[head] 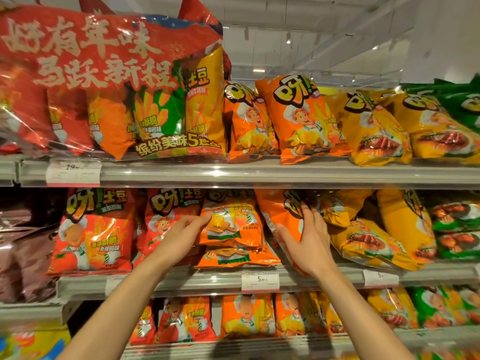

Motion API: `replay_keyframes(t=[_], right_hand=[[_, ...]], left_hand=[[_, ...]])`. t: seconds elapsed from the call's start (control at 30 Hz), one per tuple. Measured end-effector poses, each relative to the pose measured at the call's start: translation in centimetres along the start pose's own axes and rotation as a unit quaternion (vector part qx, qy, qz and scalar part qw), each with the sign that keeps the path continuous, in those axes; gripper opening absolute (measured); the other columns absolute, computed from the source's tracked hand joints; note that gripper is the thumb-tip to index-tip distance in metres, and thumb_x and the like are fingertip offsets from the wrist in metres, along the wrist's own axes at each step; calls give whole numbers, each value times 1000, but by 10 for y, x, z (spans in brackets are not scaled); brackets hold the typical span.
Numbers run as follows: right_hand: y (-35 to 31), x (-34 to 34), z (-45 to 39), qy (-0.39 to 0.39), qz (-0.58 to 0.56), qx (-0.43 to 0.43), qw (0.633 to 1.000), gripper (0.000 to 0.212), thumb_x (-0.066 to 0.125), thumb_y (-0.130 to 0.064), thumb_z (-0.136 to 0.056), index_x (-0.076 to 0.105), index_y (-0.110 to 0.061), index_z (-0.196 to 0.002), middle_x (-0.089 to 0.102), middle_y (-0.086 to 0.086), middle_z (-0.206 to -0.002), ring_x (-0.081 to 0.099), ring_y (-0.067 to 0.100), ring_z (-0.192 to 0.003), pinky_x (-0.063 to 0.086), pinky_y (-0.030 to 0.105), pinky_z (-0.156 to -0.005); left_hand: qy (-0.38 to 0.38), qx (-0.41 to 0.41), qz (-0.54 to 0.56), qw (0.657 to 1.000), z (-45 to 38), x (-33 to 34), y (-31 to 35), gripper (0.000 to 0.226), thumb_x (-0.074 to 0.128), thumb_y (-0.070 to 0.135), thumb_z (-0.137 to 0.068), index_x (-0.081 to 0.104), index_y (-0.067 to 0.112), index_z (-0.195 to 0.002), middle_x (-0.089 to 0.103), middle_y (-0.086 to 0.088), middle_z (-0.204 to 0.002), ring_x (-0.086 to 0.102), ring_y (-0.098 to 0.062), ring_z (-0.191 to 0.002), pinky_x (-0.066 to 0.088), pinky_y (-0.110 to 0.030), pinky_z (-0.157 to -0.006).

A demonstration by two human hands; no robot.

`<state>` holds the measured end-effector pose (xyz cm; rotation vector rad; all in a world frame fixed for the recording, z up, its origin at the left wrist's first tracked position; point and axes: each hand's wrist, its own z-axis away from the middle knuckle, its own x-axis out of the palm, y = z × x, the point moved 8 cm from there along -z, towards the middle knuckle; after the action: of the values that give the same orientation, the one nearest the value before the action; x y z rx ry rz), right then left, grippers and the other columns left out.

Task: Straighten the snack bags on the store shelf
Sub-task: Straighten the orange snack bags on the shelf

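Glossy red plastic wraps the biggest item, a multipack (104, 84) at the left of the top shelf (259, 172), with five smaller snack bags showing through its clear lower half. To its right on that shelf stand orange bags (301, 120), then yellow bags (376, 128), then green ones (462, 100) at the far right edge.

On the middle shelf (207, 281) red bags (96, 229) stand upright at the left, and yellow bags (368, 237) slump sideways at the right. Between them lie the orange snack bags being handled: a tilted orange bag (283, 216), leaning left, with the right hand (306, 237) grasping it, thumb on its front lower edge and fingers curled over its right side. Beside it a smaller orange bag (231, 224) sits atop another lying flat; the left hand (181, 235) touches its left edge with straight fingertips, not closed on it.

Two white price tags (260, 281) hang on the middle shelf's front rail
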<state>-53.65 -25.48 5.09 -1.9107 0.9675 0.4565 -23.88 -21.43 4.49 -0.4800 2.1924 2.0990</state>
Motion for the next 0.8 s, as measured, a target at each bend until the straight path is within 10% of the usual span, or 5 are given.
replay_keyframes(t=[0.13, 0.27, 0.53, 0.63, 0.8], right_hand=[[-13, -21, 13, 97, -44, -34, 994, 58, 57, -49, -94, 46, -18, -142, 45, 6, -143, 36, 22, -136, 36, 43, -111], [-51, -23, 26, 95, -66, -89, 989, 29, 56, -47, -94, 64, -25, -113, 56, -14, -104, 55, 9, -102, 41, 23, -81], [-76, 28, 14, -168, -130, 40, 976, 89, 37, -80, -86, 31, -22, -153, 44, 1, -153, 43, 22, -139, 36, 37, -112], [-71, 36, 11, -175, -154, 77, 969, 99, 48, -81, -80, 24, -21, -155, 45, 1, -152, 47, 23, -136, 40, 39, -110], [-60, 37, 10, -157, -170, 83, 969, 90, 61, -69, -82, 31, -19, -150, 56, -1, -141, 56, 19, -125, 48, 41, -104]], left_hand=[[-9, -14, 33, 999, -7, 2, 0, 54, 55, 64, -89, 56, 24, -126, 58, 6, -129, 51, -15, -120, 43, -46, -108], [-46, -4, 20, 999, -5, 13, 5, 22, 47, 45, -101, 63, 33, -94, 68, 28, -79, 54, 5, -85, 39, -19, -74], [-74, -3, 45, 996, -7, 27, -4, 41, 52, 51, -97, 58, 24, -127, 73, 11, -113, 69, 0, -96, 46, -18, -71], [-65, -8, 57, 996, -1, 37, -2, 31, 53, 46, -99, 56, 26, -122, 70, 16, -100, 67, 13, -74, 46, -9, -60], [61, 133, -134, 980, 8, 12, 15, 37, 37, 45, -105, 59, 27, -129, 64, 13, -115, 58, -5, -108, 39, -21, -91]])
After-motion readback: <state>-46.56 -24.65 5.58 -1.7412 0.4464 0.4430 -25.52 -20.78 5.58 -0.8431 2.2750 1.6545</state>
